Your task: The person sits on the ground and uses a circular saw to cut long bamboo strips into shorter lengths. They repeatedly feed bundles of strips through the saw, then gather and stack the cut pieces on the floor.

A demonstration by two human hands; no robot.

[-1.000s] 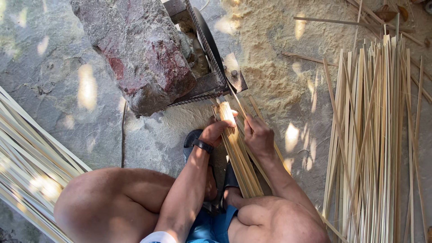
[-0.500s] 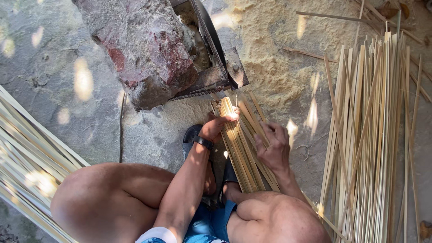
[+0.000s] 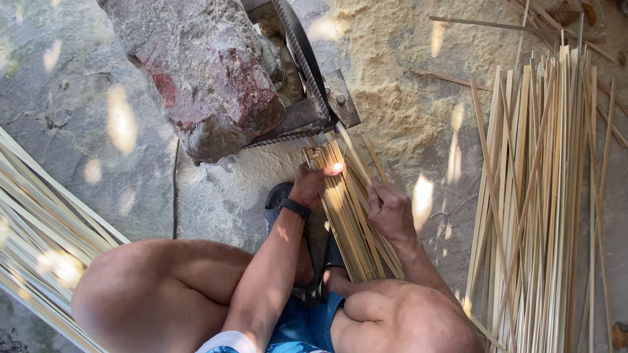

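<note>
Since 0.5 s earlier, the right hand point(image 3: 391, 212) had closed around 1 thin strip point(image 3: 356, 157), angling it up toward the metal frame point(image 3: 307, 114) beside the reddish rock point(image 3: 203, 72). Meanwhile the left hand point(image 3: 309, 186) gripped the bundle of bamboo strips point(image 3: 353, 225) near its far end, so 1 piece appeared separated for feeding.

The person wears blue shorts point(image 3: 297, 327) and a white hem or cloth edge point(image 3: 226, 341) shows at the bottom of the view. A black wristband point(image 3: 296, 208) circles the left wrist, and dark sandals point(image 3: 280, 196) are on the feet. Arms and legs are bare.
</note>
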